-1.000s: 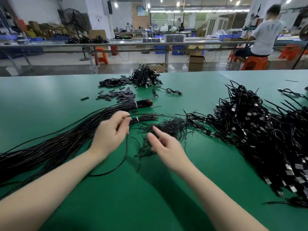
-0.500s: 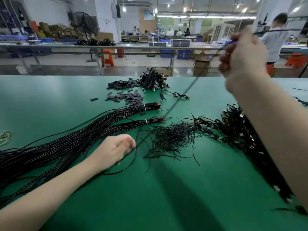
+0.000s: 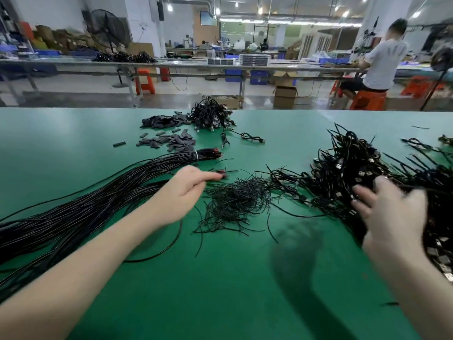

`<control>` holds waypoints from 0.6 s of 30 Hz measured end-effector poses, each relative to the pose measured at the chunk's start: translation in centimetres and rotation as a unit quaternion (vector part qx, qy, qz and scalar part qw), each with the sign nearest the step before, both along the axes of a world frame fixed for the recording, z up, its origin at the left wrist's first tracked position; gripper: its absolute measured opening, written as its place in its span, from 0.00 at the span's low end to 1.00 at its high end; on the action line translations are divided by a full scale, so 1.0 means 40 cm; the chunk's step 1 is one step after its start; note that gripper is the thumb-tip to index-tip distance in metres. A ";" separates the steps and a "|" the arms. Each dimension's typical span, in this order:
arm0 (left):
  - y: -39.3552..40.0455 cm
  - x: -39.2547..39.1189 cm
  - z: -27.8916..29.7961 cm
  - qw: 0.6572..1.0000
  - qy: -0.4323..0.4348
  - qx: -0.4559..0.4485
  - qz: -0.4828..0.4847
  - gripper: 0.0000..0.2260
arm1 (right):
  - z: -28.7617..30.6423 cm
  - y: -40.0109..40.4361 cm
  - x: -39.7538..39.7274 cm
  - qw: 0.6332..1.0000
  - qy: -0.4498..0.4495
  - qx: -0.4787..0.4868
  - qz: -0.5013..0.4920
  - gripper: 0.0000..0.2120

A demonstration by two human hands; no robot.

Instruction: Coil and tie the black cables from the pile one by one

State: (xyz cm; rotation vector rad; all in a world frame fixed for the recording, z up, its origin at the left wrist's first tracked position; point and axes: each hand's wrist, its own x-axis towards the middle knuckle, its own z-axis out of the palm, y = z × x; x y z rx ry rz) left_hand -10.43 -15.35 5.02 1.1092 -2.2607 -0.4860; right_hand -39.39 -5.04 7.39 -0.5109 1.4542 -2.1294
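L hand (image 3: 182,190) reached fwd over long straight black cables (image 3: 81,212), fingers extended, tips pinching or touching stripped ends of nearer bundle; hard to tell which, ends hidden under fingertips. R hand (image 3: 389,214) blurred, hovering at near edge of big heap of coiled black cables (image 3: 362,173) w/ USB plugs; fingers spread and lightly curled, a dark cable seemingly running past behind them toward frame's right edge, grip not clear enough to call.

Straight cables fanned from lower left across green table (image 3: 232,290), gathered into two bundles; farther bundle (image 3: 186,158) cinched w/ white tie near reddish tips. One loose cable curling under L forearm (image 3: 157,253). Pile of thin black twist ties (image 3: 235,200) between the two hands, touching heap's left fringe. Coiled heap spread along right side, running out of frame.

Farther back: scatter of short dark sleeve pieces (image 3: 171,141), smaller heap of finished cables (image 3: 210,114) at table's far edge, two single tied cables (image 3: 252,137) just beside it.

Bkgd: workshop w/ long benches, orange stools (image 3: 144,81), cardboard boxes (image 3: 284,95), standing fan (image 3: 107,25). Person in white shirt (image 3: 382,62) seated at far bench, back turned.
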 end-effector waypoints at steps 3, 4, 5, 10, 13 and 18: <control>0.010 -0.115 0.049 0.991 0.108 0.047 -0.059 0.16 | -0.040 -0.021 0.098 0.986 0.084 0.092 0.113 0.23; 0.013 -0.148 0.056 0.979 0.172 0.078 -0.071 0.15 | -0.046 -0.032 0.121 0.975 0.114 0.114 0.154 0.29; 0.016 -0.177 0.058 0.962 0.239 0.107 -0.076 0.15 | -0.041 -0.042 0.139 0.958 0.167 0.141 0.188 0.36; 0.003 -0.249 0.026 0.843 0.467 0.263 -0.036 0.16 | -0.026 -0.104 0.143 0.832 0.513 0.195 0.075 0.22; -0.020 -0.250 0.003 0.776 0.545 0.317 -0.009 0.17 | -0.042 -0.134 0.141 0.790 0.588 0.176 0.009 0.12; -0.035 -0.251 -0.007 0.767 0.512 0.384 -0.047 0.09 | -0.080 -0.168 0.164 0.806 0.559 0.066 0.182 0.05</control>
